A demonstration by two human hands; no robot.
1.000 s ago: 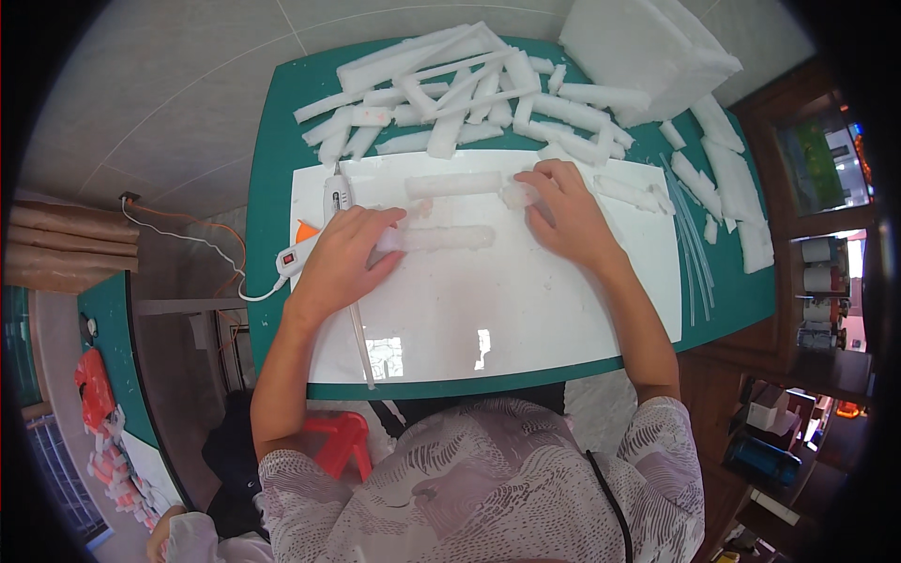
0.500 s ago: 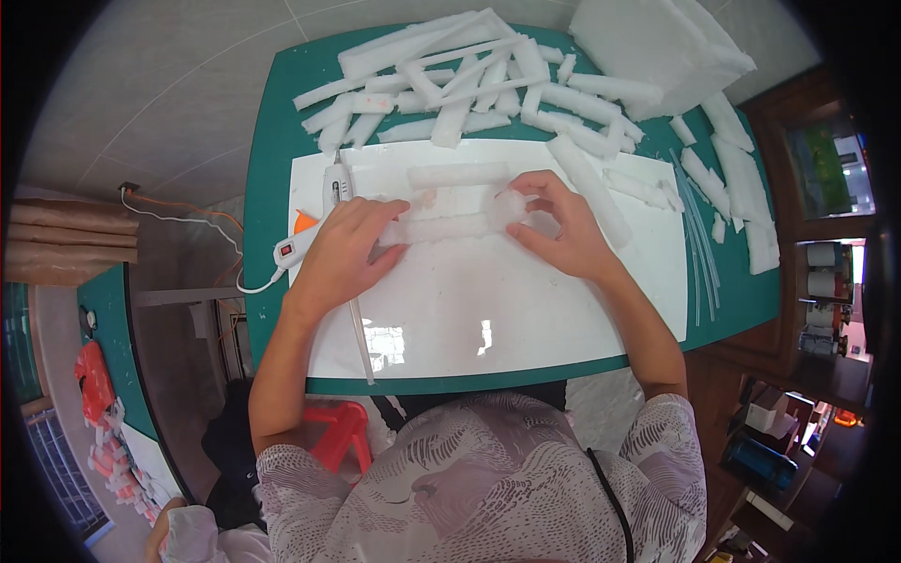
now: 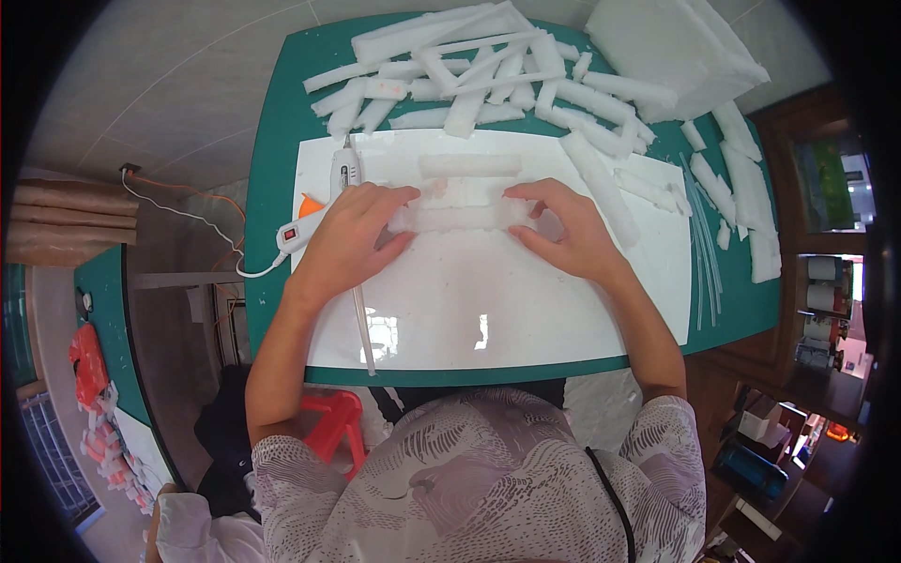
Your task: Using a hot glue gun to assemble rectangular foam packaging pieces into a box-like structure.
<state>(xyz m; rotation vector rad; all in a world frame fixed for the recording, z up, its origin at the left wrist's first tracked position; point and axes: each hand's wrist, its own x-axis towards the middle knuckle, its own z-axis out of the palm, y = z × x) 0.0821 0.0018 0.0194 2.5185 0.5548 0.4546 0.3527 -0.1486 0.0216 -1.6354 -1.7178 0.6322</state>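
A white foam strip [image 3: 460, 220] lies crosswise on the glossy white board [image 3: 507, 310], with short end pieces that seem to join it to a frame. My left hand [image 3: 352, 235] curls its thumb and fingers around the left end. At the other end, my right hand [image 3: 568, 230] grips the foam between thumb and fingertips. Just beyond lies a second foam strip [image 3: 471, 166], parallel to the first. Beside my left hand rests a white glue gun [image 3: 345, 171] with a red switch, partly hidden by that hand. A thin pale stick [image 3: 364, 328] extends below my left wrist.
Many loose foam strips [image 3: 469, 80] are heaped along the green tabletop's [image 3: 282, 122] far side. A large white foam block [image 3: 671, 56] stands at the far right. Clear thin sticks [image 3: 704, 249] lie near the right edge. A red stool [image 3: 338, 422] stands below; another person's sleeve [image 3: 202, 530] shows lower left.
The view has shifted slightly. My right fingers have moved from the upright end piece to lower around the strip's right end; my left hand stays at the left end.
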